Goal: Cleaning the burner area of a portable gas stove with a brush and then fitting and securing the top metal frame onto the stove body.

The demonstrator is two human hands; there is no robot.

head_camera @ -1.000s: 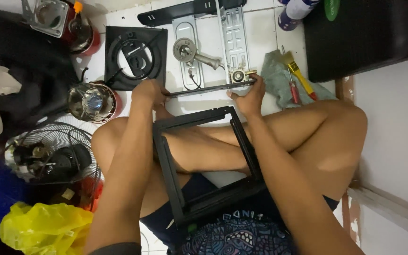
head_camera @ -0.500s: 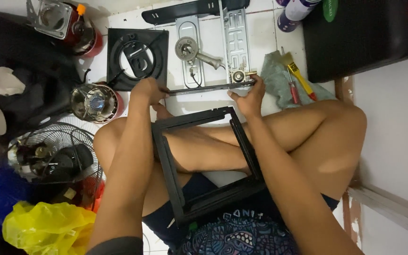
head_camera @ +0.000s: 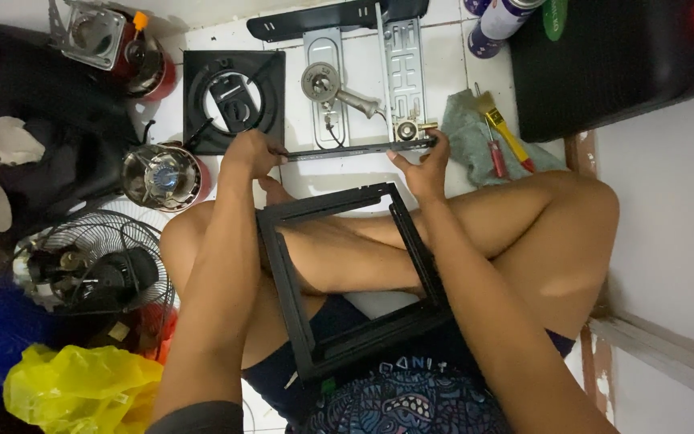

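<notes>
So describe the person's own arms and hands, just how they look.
Both forearms are bare, with no watch, bracelet or gloves showing. The left hand and right hand wear no visible rings. A dark grey sleeve edge shows at the left upper arm; the right arm's sleeve is out of frame.

Tight floor space around the stove parts

White tiled floor [head_camera: 347, 173] lies bare only between the thin black bar [head_camera: 355, 150] and the black frame [head_camera: 347, 281] on the crossed legs. Leftward, a gas burner [head_camera: 158, 175] and fan cage [head_camera: 90, 269] crowd in; rightward, the cloth with brush [head_camera: 500, 133] and black case [head_camera: 612, 64] block passage.
</notes>
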